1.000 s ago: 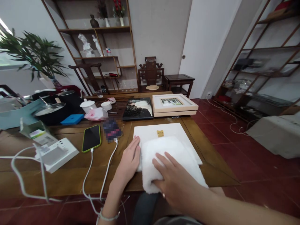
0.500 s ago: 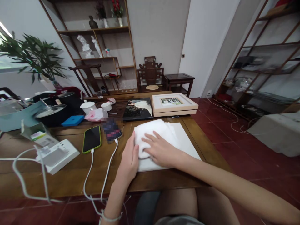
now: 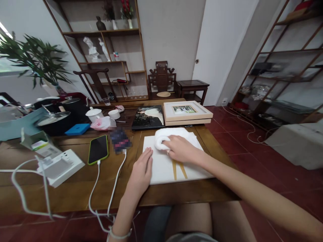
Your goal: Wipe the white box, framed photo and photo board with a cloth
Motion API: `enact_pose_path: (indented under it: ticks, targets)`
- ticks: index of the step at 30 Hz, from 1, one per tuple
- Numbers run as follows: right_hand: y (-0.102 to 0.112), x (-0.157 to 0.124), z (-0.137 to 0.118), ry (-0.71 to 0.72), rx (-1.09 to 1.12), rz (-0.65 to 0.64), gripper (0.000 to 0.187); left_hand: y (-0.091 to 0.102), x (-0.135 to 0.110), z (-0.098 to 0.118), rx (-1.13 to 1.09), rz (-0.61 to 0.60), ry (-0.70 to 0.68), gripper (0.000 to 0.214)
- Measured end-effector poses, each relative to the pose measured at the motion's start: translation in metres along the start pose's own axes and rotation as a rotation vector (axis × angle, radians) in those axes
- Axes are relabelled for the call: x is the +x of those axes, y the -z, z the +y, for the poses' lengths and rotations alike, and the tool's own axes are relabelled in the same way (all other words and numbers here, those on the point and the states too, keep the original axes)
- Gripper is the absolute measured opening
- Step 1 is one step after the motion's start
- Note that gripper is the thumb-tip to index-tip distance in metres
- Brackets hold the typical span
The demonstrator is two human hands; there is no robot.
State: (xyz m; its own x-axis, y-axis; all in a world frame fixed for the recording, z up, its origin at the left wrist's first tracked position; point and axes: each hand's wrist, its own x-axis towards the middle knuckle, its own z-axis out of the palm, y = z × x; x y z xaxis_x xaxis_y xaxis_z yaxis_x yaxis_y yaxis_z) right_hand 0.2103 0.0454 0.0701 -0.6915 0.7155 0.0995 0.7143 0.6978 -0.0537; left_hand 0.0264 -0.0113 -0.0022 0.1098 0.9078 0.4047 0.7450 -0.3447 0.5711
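Observation:
A white flat panel [image 3: 161, 168] with two gold strips lies face-down on the wooden table [image 3: 75, 191] in front of me. My left hand [image 3: 141, 169] rests flat on its left edge, fingers stretched out. My right hand [image 3: 180, 149] presses a bunched white cloth [image 3: 164, 137] against the panel's far part, fingers curled over the cloth. The cloth covers the far edge of the panel.
Beyond the panel lie a dark picture [image 3: 148, 117] and stacked light wooden frames [image 3: 186, 112]. To the left are a green-cased phone [image 3: 98, 149] on a white cable, a white box [image 3: 60, 166], a blue pad, pots and cups. Shelves and chairs stand behind.
My right hand has pushed the cloth from the near edge of the panel to its far edge, bunching it and uncovering the gold strips. My left hand has stayed on the left edge.

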Motion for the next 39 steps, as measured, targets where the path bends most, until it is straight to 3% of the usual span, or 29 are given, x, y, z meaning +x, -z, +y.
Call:
enact_pose_path:
  ticks: [6, 11, 17, 20, 28, 31, 34, 39]
  targets:
    - [-0.005, 0.051, -0.011, 0.134, 0.066, -0.018, 0.024, 0.003, 0.003, 0.001, 0.025, -0.007, -0.018, 0.038]
    - [-0.002, 0.047, -0.003, 0.029, 0.060, -0.010, 0.027, 0.003, 0.002, -0.001, 0.028, 0.002, -0.010, 0.037]
    - [0.005, -0.003, 0.061, -0.144, 0.019, -0.022, 0.027, 0.000, 0.001, -0.002, 0.023, 0.009, -0.001, 0.035]
    - [0.002, -0.032, 0.072, -0.177, 0.006, -0.031, 0.030, 0.000, 0.002, -0.003, 0.026, 0.030, -0.003, 0.033]
    - [0.004, -0.125, 0.008, -0.051, 0.137, -0.103, 0.029, 0.000, 0.002, -0.003, 0.059, -0.018, -0.008, 0.040]
    - [0.009, -0.141, -0.005, -0.051, 0.187, -0.139, 0.031, -0.001, 0.002, -0.003, 0.059, -0.025, -0.009, 0.040]
    - [0.008, -0.130, 0.003, -0.079, 0.168, -0.120, 0.031, -0.001, 0.002, -0.005, 0.058, -0.024, -0.015, 0.039]
    - [-0.004, -0.076, 0.045, -0.117, 0.081, -0.019, 0.034, 0.001, 0.003, -0.007, 0.049, -0.034, -0.034, 0.037]
